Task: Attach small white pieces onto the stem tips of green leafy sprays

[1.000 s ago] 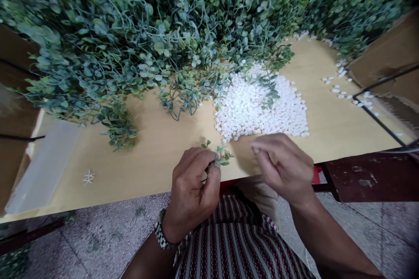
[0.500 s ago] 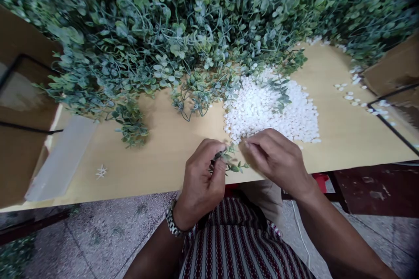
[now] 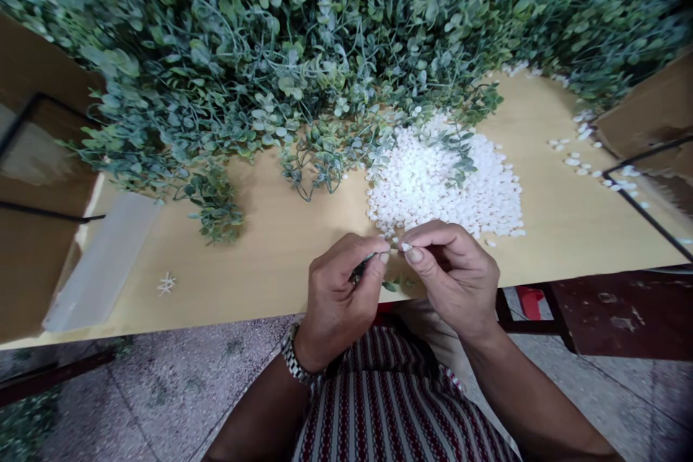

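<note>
Right hand, pinching a small white plastic-looking bead, has moved beside the left hand, which pinches a slender green leafy sprig, bringing both pieces close.

White pellet pile: brightest patch, centre-right, glare washing out detail
Artificial foliage: smeared toward upper left and right edges
Tabletop: evenly lit, soft shadow beside leafy sprig
Upper right corner: near-black
Floor: dimmer, lower left

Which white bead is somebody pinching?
The bead between the right hand's thumb and finger; the other beads lie piled or scattered on the table.
</note>
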`<state>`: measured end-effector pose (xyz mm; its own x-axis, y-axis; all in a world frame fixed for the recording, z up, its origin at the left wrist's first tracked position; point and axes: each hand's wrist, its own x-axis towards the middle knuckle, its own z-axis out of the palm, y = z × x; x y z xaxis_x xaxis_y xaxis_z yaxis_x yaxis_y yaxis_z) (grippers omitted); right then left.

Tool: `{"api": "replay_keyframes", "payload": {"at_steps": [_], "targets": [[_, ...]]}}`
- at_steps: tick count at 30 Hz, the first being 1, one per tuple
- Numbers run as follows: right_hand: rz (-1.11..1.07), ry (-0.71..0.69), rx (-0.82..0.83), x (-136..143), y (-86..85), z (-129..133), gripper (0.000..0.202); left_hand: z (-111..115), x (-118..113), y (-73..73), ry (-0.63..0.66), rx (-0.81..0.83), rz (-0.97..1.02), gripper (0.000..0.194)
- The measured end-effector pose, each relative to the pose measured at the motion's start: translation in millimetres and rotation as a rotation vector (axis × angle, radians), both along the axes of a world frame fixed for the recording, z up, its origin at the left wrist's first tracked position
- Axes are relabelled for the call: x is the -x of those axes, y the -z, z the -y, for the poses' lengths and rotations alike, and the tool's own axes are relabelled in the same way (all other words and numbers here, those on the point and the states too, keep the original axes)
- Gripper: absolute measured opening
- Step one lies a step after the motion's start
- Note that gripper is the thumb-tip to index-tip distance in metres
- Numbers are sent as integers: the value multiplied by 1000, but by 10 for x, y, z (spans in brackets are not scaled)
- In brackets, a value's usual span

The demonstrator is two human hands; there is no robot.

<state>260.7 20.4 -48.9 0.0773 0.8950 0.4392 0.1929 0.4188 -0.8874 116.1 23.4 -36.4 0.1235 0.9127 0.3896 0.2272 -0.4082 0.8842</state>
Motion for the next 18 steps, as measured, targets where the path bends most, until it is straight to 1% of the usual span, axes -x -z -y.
{"api": "replay_keyframes", "payload": {"at_steps": [5, 13, 18], "targets": [[-60, -19, -10, 41, 31, 9, 12, 16, 2, -7, -17, 39, -43, 12], [-90, 52, -32, 108, 45, 14, 11, 29, -16, -38, -32, 36, -67, 10], [-149, 21, -30, 124, 52, 20, 12, 37, -41, -55, -26, 66, -26, 7]]}}
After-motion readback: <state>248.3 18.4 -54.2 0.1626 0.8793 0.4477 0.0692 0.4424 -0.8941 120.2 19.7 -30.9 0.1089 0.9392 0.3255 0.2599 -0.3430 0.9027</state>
